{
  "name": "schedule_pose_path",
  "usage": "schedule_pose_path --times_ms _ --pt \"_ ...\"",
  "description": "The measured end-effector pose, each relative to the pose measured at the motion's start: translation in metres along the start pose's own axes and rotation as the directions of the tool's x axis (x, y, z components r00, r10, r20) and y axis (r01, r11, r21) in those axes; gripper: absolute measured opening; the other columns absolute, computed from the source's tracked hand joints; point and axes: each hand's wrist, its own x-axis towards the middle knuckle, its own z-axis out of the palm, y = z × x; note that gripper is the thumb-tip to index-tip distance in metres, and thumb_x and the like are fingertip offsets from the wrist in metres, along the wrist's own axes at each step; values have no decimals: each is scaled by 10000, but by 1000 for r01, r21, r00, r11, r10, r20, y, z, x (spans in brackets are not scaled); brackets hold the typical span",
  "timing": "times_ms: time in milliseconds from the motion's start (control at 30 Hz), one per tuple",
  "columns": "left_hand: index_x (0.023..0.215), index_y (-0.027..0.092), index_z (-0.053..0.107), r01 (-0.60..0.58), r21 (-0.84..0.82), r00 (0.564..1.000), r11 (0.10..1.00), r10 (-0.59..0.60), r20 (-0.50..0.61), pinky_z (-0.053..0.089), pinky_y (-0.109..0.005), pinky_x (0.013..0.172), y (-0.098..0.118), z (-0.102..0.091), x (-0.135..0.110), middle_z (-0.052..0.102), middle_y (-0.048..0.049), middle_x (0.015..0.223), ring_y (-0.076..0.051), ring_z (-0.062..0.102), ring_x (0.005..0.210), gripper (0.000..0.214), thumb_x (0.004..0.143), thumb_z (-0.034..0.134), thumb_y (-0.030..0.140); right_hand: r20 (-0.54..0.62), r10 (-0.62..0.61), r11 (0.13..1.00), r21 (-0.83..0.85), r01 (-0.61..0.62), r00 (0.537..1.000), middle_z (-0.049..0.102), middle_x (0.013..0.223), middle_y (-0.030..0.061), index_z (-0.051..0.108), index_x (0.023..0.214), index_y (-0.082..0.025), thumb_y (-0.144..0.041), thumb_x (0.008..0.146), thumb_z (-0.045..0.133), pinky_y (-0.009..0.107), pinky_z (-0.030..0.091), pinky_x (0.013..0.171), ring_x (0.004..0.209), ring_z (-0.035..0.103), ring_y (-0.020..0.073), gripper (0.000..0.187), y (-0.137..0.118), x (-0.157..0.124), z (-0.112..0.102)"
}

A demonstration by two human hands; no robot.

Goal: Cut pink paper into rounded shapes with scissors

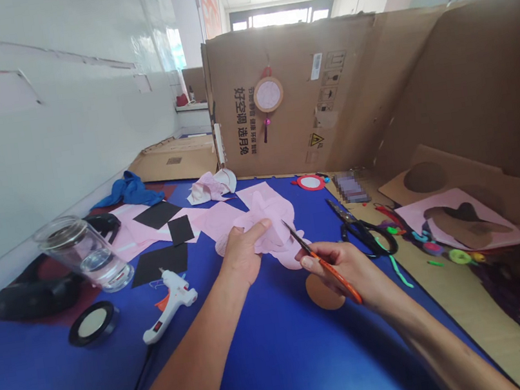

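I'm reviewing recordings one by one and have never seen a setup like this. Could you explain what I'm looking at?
There is no machine here, just a person's two bare hands. The single picture comes from a camera worn on the person's head, looking forward and down.

The left hand holds thin pink material. The right hand grips what look like orange-handled scissors, their tip at the pink material.

On the blue tabletop, to the left, are a white glue gun, a glass jar with clear liquid and several black pieces. A brown disc lies near the right hand, with black-handled scissors beyond it. A cardboard panel stands behind.
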Motion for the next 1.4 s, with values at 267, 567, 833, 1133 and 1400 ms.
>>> schedule_pose_path --times_ms 267,567,833,1133,1400 --pt "947 117 811 6 8 1000 1000 -6 -14 601 -384 824 -2 -1 0 833 -123 953 -263 780 843 371 634 963 245 9 -11 1000 17 11 1000 354 566 -87 687 872 -176 -665 777 842 232 182 438 496 258 85 522 -1 -1 0" --pt "926 134 810 2 10 999 1000 -1 -36 604 -387 811 -1 1 0 832 -114 913 -275 779 851 384 596 972 245 16 -4 999 47 3 1000 352 561 -90 686 896 -169 -643 785 849 223 179 428 487 253 80 513 0 1 0" --pt "901 108 801 7 19 999 1000 -6 -34 596 -355 779 0 2 -1 825 -105 873 -239 767 781 385 591 980 250 13 -16 999 33 16 1000 354 558 -92 685 910 -165 -690 788 827 212 192 423 480 264 77 558 3 0 -1" --pt "916 104 800 17 16 999 1000 -16 -43 596 -371 800 -2 1 0 825 -111 881 -248 770 790 403 587 984 249 12 -19 999 35 19 1000 360 561 -90 684 901 -159 -688 793 826 216 177 420 483 260 74 558 2 0 0" --pt "969 100 809 12 0 1000 1000 -12 -20 586 -384 830 -2 2 -1 831 -126 930 -268 775 838 422 602 970 234 -7 -23 999 35 23 1000 360 556 -91 681 880 -163 -663 774 844 216 185 419 477 260 74 537 2 1 1"
